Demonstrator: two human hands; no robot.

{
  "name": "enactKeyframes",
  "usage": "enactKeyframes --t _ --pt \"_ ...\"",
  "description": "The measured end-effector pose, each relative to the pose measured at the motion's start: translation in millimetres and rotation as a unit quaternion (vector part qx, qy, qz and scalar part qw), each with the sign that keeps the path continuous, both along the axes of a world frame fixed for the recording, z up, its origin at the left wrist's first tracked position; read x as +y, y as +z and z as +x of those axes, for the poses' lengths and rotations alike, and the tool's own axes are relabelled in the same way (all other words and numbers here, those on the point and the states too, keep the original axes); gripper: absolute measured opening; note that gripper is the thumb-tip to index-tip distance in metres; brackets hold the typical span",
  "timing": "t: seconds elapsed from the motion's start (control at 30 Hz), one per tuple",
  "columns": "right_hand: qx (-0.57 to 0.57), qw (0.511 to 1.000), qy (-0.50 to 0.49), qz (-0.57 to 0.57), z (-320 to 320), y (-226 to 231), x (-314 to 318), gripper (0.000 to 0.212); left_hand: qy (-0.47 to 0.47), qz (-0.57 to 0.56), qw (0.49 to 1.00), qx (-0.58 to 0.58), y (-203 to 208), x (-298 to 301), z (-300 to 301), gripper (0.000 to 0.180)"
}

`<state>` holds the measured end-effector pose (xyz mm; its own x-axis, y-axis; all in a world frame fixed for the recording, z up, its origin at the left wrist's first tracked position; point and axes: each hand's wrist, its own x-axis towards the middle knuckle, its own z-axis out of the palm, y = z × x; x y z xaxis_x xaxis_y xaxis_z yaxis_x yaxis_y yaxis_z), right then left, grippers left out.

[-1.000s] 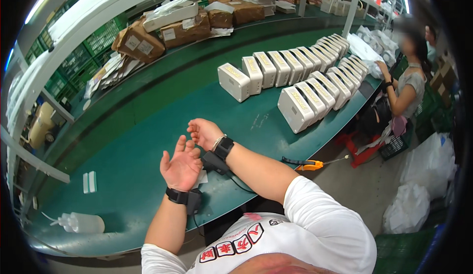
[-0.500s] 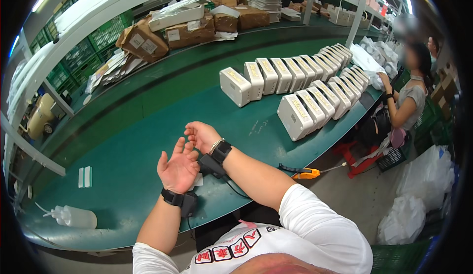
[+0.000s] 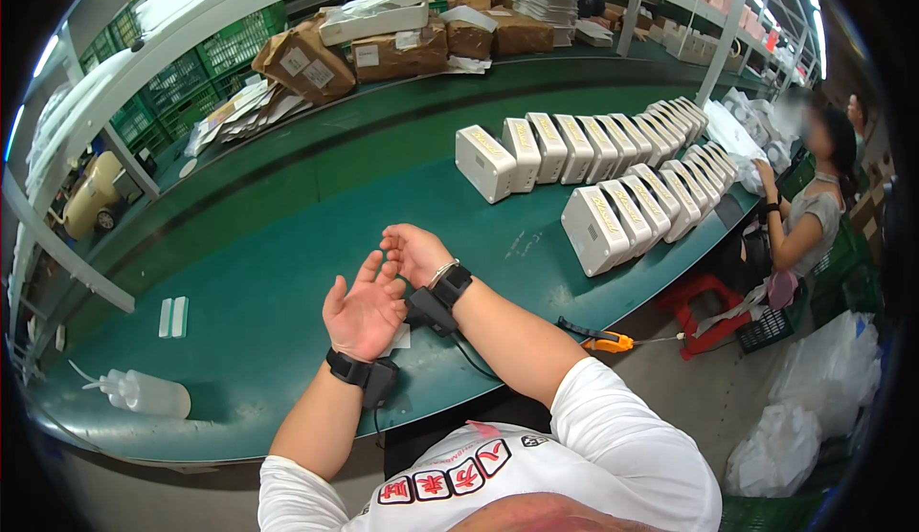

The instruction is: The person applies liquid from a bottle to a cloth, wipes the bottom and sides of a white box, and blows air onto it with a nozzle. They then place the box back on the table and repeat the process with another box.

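My left hand (image 3: 367, 317) is palm up above the green work surface (image 3: 287, 283), its fingers apart and nothing in it. Close beside it, my right hand (image 3: 418, 254) has its palm turned inward and fingers loosely bent but apart, also without any object. Their fingertips nearly meet; whether they touch I cannot tell. Black devices (image 3: 433, 310) are strapped to both wrists. Under the wrists lies a small white piece of paper (image 3: 400, 338). To the right, two rows of white box-shaped devices (image 3: 486, 163) with gold lettering on top run away from me.
At the left are a squeeze bottle (image 3: 153, 393) and two small pale strips (image 3: 173, 318). An orange-handled tool (image 3: 610, 343) hangs by the right edge. Brown packages (image 3: 402, 54) line the far belt. A co-worker (image 3: 814, 216) sits at right near white bags (image 3: 756, 116).
The view has shifted slightly, so most of the scene sits farther right. My hands keep nearly the same pose, close together.
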<state>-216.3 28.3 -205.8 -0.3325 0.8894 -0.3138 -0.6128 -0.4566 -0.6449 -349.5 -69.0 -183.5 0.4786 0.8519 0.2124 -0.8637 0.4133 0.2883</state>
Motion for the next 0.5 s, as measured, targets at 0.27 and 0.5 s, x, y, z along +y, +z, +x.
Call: enactKeyframes --t 0.27,0.5 --pt "0.004 1.000 -0.013 -0.007 1.9 8.8 -0.4 0.014 0.043 0.046 0.994 0.085 15.6 -2.3 1.2 0.050" --pt "0.096 0.939 -0.184 0.274 37.3 131.8 -38.5 0.016 0.249 0.270 0.858 0.360 123.0 -46.8 -4.2 0.050"
